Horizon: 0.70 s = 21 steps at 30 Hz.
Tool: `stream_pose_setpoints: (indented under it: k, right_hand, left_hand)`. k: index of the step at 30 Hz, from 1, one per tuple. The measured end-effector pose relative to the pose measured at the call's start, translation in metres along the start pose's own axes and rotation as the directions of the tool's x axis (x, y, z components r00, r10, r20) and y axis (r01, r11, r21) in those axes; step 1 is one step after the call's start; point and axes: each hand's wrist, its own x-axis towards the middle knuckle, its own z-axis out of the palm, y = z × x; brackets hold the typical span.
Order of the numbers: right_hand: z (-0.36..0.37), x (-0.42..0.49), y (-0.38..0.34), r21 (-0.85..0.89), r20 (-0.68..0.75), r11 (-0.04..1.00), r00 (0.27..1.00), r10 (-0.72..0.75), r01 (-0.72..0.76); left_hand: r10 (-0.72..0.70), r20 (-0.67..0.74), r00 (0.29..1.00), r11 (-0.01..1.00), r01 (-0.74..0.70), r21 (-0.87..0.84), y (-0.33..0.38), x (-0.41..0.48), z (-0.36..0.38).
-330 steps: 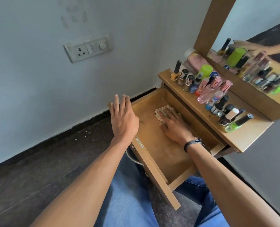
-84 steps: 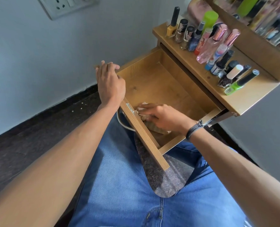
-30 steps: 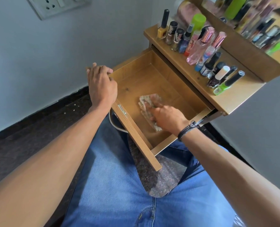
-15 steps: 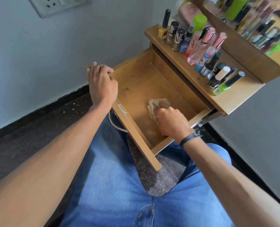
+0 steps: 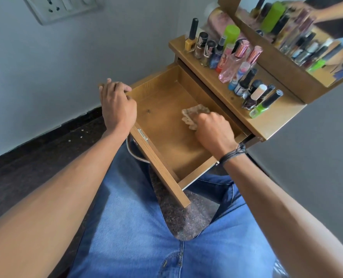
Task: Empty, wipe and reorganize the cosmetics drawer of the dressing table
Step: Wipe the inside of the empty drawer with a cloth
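Hands first: the left hand (image 5: 118, 105) holds the drawer (image 5: 158, 163) by the far corner of its front board, with fingers curled over the top edge. The right hand (image 5: 212, 129) is inside the drawer. Its fingers are bunched round a crumpled cloth (image 5: 192, 115) and press it down on the wooden floor.

The cloth sits near the middle of the drawer, a bit toward the side that slides under the bench (image 5: 271, 121). I can see nothing else in the drawer.

The drawer is pulled out over the person's lap. Its long way runs along the front board, from the left hand's corner down to the corner by the knees. The right hand is the one on the cloth, and it can slide along that long way. I think wiping is the step going on, and the end of the drawer by the knees may want the cloth next.

Bottles (image 5: 236, 63) stand in a row on the bench, just past the back of the drawer. A mirror (image 5: 307, 37) is behind them. They are clear of the cloth, but a lifted hand could knock them.
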Motion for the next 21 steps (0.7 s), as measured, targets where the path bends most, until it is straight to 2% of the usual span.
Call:
stream_pose_setpoints:
  k: [3,8,13,17,21]
  right_hand:
    - [0.005,0.003,0.021,-0.054,0.133,0.998,0.99,0.036,-0.029]
    - [0.018,0.005,0.025,-0.082,0.146,0.996,0.988,0.046,-0.034]
    - [0.019,0.011,0.019,-0.089,0.261,0.992,0.959,0.113,-0.093]
    - [0.018,-0.003,0.003,-0.069,0.32,0.997,0.945,0.066,-0.046]
    - [0.033,-0.035,-0.034,0.035,0.333,0.997,0.94,-0.072,0.063]
  left_hand:
    - [-0.003,0.002,1.0,1.0,0.003,-0.008,0.001,0.0,-0.002]
    - [0.0,0.021,1.0,1.0,0.0,0.006,0.001,-0.002,-0.003]
    - [-0.003,0.018,1.0,1.0,0.003,0.013,0.0,-0.003,-0.003]
    - [0.001,0.017,1.0,1.0,-0.001,0.015,0.0,-0.002,-0.002]
    - [0.006,0.014,1.0,1.0,-0.007,0.013,-0.001,-0.002,-0.001]
